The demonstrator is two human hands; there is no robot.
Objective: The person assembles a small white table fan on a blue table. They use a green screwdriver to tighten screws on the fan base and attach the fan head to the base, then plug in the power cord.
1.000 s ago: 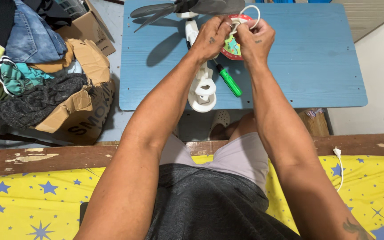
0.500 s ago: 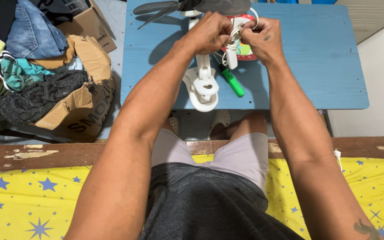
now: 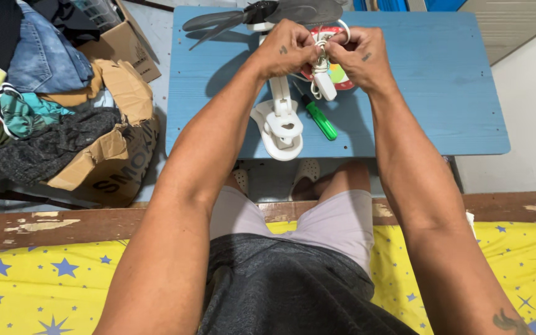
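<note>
Both hands meet at twelve o'clock over the blue surface (image 3: 442, 93). The left hand (image 3: 286, 49) and right hand (image 3: 358, 56) each have a narrow grip pinched on the white cord (image 3: 321, 59), which is bundled between the fingertips, its white plug (image 3: 325, 85) hanging just below.

The bundle looks loosely gathered; if either pinch eases, the loops could spring apart and the plug swing down against the green screwdriver (image 3: 321, 119) lying beneath at six o'clock of the hands. The cord appears to run to the white clip fan (image 3: 278, 118) (its grey blades (image 3: 249, 15) sit at eleven o'clock), so a hard tug may drag the fan, whose clamp already overhangs the near edge of the surface.

A round red-rimmed disc (image 3: 341, 75) with green and yellow print lies under the right hand, mostly hidden. At nine o'clock a torn brown box (image 3: 116, 146) with dark block lettering on its side holds clothes (image 3: 38, 74); a second brown box (image 3: 125, 40) stands behind it.
</note>
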